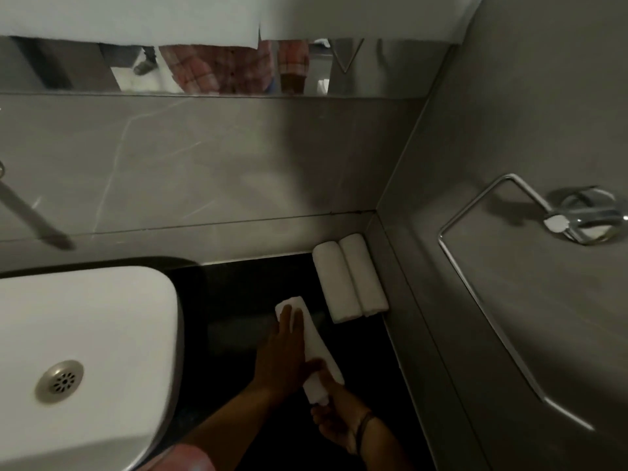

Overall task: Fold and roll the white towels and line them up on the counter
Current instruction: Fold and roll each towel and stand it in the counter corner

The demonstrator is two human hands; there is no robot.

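Left hand [283, 348] flat, open on towel [314, 348]; right hand [334, 416] gripping its end; dark tabletop [238, 300]; two rolls [350, 278] at 1 o'clock.

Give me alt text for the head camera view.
Both hands, left hand and right hand, press a rolled white towel on a dark counter, beside two rolled towels lined against the corner wall; a white sink sits left.

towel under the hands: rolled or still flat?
Rolled. The towel is a narrow cylinder on the dark counter, left hand flat on top, right hand at its near end.
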